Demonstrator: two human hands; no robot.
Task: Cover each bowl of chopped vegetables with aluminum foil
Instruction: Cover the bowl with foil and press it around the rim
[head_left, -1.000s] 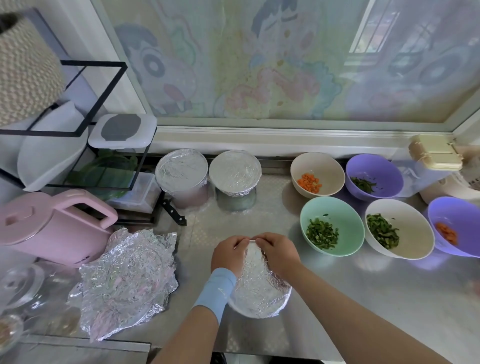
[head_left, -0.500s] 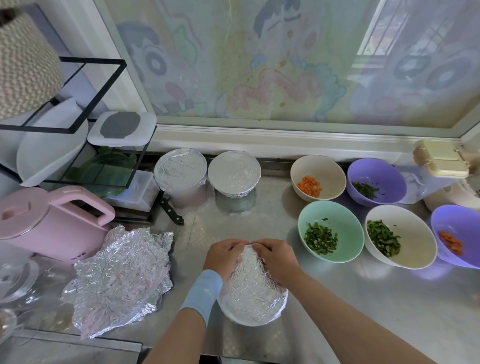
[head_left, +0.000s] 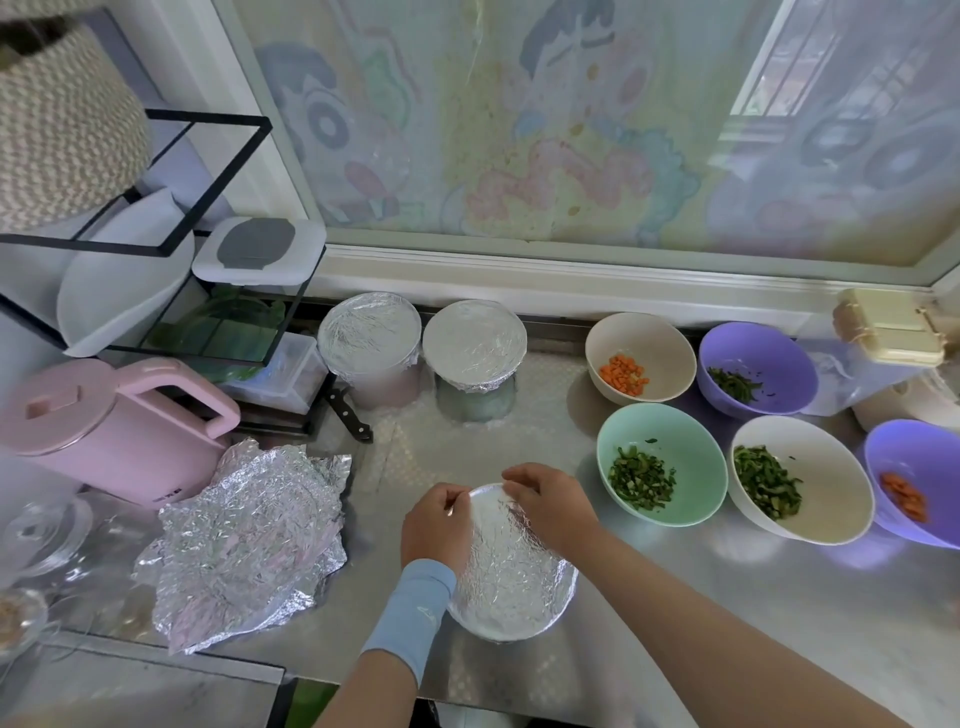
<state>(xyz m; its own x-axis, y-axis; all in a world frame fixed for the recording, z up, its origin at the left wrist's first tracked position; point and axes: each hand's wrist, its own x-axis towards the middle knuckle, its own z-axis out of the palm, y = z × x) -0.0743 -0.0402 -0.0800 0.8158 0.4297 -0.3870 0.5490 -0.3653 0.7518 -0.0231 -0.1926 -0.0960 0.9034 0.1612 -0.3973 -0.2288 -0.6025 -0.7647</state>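
A bowl wrapped in aluminum foil (head_left: 511, 577) sits on the steel counter in front of me. My left hand (head_left: 436, 527) curls over its far left rim and my right hand (head_left: 550, 499) over its far right rim, fingers pinching the foil edge. Two foil-covered bowls (head_left: 370, 332) (head_left: 474, 345) stand at the back. Uncovered at the right are a beige bowl of carrot (head_left: 640, 356), a purple bowl of greens (head_left: 757, 366), a mint bowl of greens (head_left: 661, 462), a white bowl of greens (head_left: 800, 486) and a purple bowl of carrot (head_left: 917, 480).
A crumpled loose foil sheet (head_left: 244, 540) lies at the left beside a pink kettle (head_left: 109, 421). A black wire rack (head_left: 171, 291) with containers and a knife handle (head_left: 349, 413) stand behind it. A beige lidded box (head_left: 888, 332) sits far right. Glassware (head_left: 36, 530) is at the left edge.
Both hands have stayed on the far rim of the foil-covered bowl, fingers working the foil edge; they have parted slightly. The view has shifted a little.
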